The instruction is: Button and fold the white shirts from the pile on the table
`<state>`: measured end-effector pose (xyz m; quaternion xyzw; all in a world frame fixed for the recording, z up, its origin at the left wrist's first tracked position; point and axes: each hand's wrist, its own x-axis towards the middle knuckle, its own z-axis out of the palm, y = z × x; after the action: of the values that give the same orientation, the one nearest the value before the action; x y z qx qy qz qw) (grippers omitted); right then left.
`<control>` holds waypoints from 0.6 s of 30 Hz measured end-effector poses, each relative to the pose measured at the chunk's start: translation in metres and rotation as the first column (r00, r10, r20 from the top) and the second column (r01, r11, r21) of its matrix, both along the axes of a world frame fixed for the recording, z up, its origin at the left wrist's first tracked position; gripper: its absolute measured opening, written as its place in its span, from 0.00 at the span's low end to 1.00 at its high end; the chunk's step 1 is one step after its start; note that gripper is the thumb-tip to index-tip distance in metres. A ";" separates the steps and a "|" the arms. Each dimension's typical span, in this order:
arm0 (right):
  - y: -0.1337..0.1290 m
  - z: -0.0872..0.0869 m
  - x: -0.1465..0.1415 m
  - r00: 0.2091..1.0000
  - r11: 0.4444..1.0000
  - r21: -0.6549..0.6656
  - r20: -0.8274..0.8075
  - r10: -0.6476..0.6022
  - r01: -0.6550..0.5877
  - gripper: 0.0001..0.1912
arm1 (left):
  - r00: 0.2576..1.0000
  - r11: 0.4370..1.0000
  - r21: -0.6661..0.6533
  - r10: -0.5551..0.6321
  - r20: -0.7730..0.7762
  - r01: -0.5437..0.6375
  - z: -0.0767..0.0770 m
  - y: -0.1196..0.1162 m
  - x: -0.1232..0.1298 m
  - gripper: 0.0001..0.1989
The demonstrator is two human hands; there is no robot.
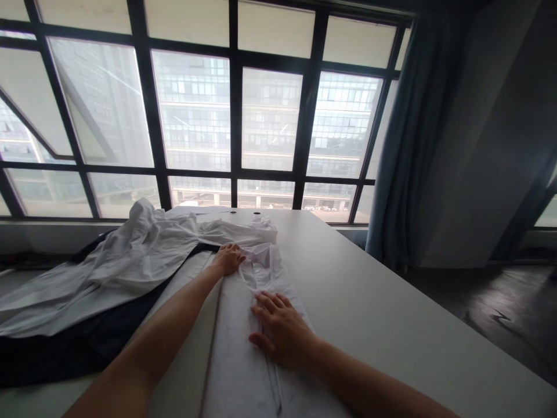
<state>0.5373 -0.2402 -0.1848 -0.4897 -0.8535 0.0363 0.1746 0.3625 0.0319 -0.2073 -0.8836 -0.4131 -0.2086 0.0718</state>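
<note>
A white buttoned shirt point(243, 325) lies lengthwise on the white table point(369, 302), its sides folded in and its collar at the far end. Beside the collar, on its left, my left hand point(228, 259) rests on the cloth with its fingers partly bent; whether it pinches any fabric is hard to tell. My right hand point(281, 330) lies on the shirt front below the collar, palm down, with the fingers spread and nothing held.
Left of the shirt, a rumpled white garment point(130, 249) lies over a dark cloth point(82, 345). The table's right edge runs diagonally toward the near right. Windows stand beyond, with a blue-grey curtain point(404, 145) at the right.
</note>
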 end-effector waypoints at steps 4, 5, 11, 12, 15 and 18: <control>0.000 0.000 0.002 0.996 0.994 -0.058 -0.021 0.089 -0.090 0.31 | 0.985 0.989 -0.051 0.145 0.094 -0.140 -0.011 0.017 0.003 0.18; 0.000 0.000 0.003 0.995 0.992 -0.079 -0.028 0.097 -0.099 0.31 | 0.977 0.983 -0.068 0.177 0.116 -0.170 -0.013 0.022 0.004 0.18; 0.001 0.003 0.003 0.993 0.984 -0.141 -0.064 0.102 -0.110 0.30 | 0.958 0.962 -0.246 0.173 0.229 -0.115 -0.008 0.050 -0.009 0.25; 0.001 0.003 0.003 0.992 0.984 -0.142 -0.067 0.103 -0.111 0.30 | 0.961 0.958 -0.279 0.133 0.241 -0.063 -0.005 0.054 -0.015 0.26; 0.000 0.005 0.003 0.992 0.983 -0.140 -0.069 0.108 -0.117 0.30 | 0.962 0.925 -0.370 0.021 0.271 0.084 0.005 0.061 -0.032 0.26; 0.000 0.006 0.003 0.993 0.983 -0.145 -0.059 0.104 -0.111 0.31 | 0.952 0.895 -0.416 -0.029 0.304 0.161 0.013 0.064 -0.044 0.25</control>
<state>0.5400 -0.2400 -0.1789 -0.4535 -0.8688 0.1218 0.1574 0.3181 0.0961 -0.1940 -0.8561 -0.4112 -0.2413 -0.1997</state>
